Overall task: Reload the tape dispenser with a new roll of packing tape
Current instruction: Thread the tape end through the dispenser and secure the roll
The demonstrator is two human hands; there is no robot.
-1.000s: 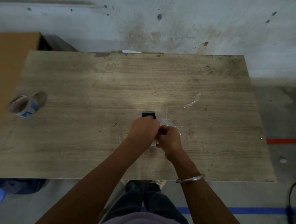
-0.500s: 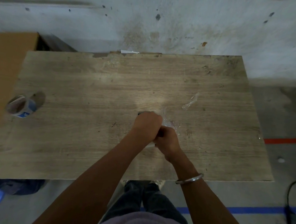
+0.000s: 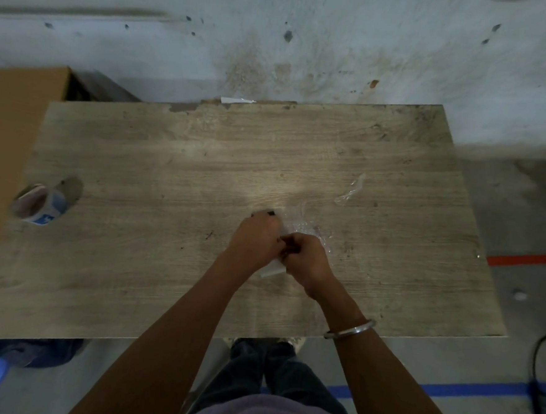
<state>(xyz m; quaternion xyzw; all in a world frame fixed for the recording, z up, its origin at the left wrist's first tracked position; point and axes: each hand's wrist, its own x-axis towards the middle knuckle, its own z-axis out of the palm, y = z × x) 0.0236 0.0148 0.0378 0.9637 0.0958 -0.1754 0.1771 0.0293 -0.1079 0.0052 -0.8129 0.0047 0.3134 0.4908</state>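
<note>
Clear tape [image 3: 308, 233] bunches mid-surface [image 3: 164, 264] where the left hand [image 3: 256, 238] grips the mostly hidden dispenser [image 3: 269, 212] and the right hand [image 3: 308, 257] pinches the tape end, best drawn taut and straight; another roll [image 3: 40, 205] lies far left.

Both forearms stretched forward, left hand [image 3: 256, 238] and right hand [image 3: 308, 257] curled, knuckles touching.

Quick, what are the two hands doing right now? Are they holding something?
Left hand: fingers curled round a mostly hidden dark thing, likely the tape dispenser.
Right hand: fingers curled, pinching something at the same spot; what exactly cannot be told.
</note>
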